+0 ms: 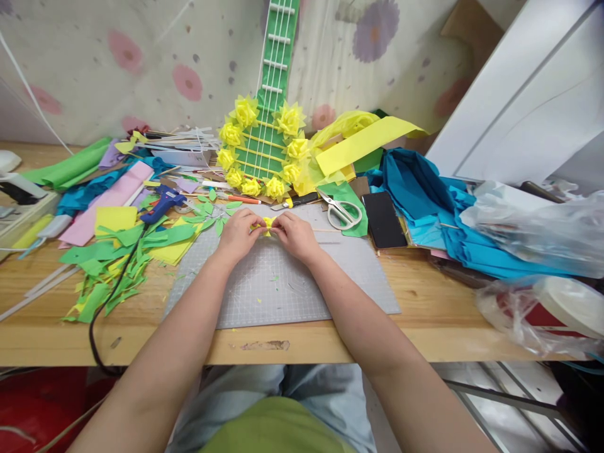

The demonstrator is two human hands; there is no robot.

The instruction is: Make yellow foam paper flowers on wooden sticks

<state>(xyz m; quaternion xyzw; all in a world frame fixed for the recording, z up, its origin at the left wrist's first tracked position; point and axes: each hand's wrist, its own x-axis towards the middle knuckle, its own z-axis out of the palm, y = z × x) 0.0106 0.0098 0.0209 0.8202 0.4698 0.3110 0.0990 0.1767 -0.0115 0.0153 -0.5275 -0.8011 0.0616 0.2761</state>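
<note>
A small yellow paper flower (268, 223) is pinched between the fingertips of my left hand (241, 236) and my right hand (295, 235). Both hands are closed, one on each side of it, over the far part of a grey cutting mat (278, 299). Fingers cover some of the flower. Green paper leaves (212, 214) on thin stems lie just left of my left hand. To the right of my right hand are a thin stick (328, 230) and white-handled scissors (344, 216). Behind the hands stands a green paper guitar (264, 148), ringed with yellow paper flowers.
A blue glue gun (163, 202) rests among green and yellow paper scraps (111, 267) at left, its black cord crossing the table's front edge. A black phone (384, 220), blue crepe paper (419, 189) and a plastic-wrapped tub (557, 311) lie at right.
</note>
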